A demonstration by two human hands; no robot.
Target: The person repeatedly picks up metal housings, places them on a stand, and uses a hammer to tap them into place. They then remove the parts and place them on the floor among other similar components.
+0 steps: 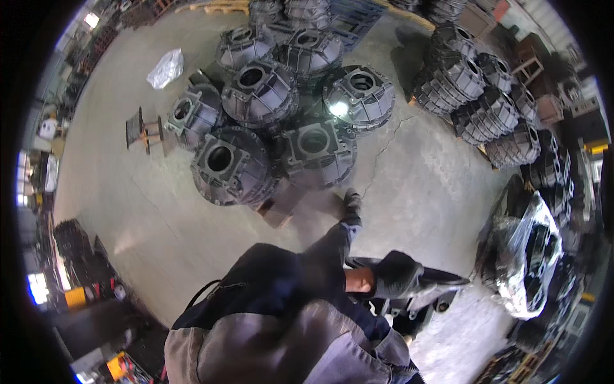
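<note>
Poss. drop if hold's weak; R hand (398,275) at dark part (442,278) (grip? can't tell); L hand (352,203), ditto.

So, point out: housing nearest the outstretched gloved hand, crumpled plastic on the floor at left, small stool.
Housing (314,158), head view: flat face, below the round opening.
Crumpled plastic (166,69), head view: middle of its shiny surface.
Small stool (135,130), head view: dark flat panel.

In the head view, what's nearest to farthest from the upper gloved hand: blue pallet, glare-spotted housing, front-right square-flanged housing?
1. Front-right housing: just ahead of the upper hand.
2. Glare-spotted housing: behind it, rightward.
3. Blue pallet: at the back.
</note>
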